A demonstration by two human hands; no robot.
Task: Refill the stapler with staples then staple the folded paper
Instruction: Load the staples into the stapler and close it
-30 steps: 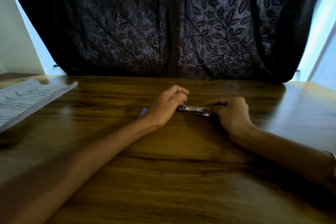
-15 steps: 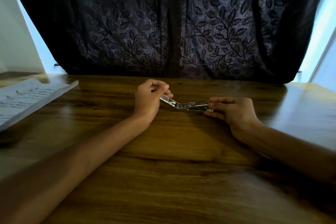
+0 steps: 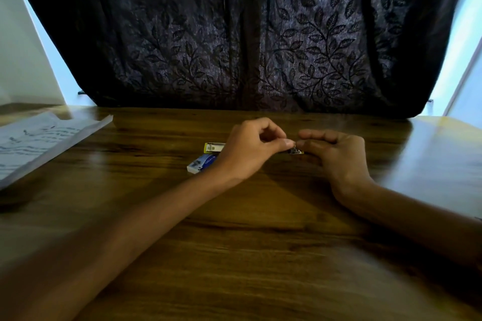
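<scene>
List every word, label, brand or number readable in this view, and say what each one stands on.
No text here can be read.
Paper at the table's left edge: lines of dark handwriting or print, too blurred to read.
Blue and white box by the left hand: printing on top, too small to read.
Stapler, yellow and metal part behind the left hand: a pale label with marks, unreadable.

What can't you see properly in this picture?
- Stapler, head view: mostly hidden between the left hand and right hand; whether it holds staples cannot be told.
- Small blue box: label too small to read, partly behind the left wrist.
- Paper: cut off by the left edge, writing blurred.
</scene>
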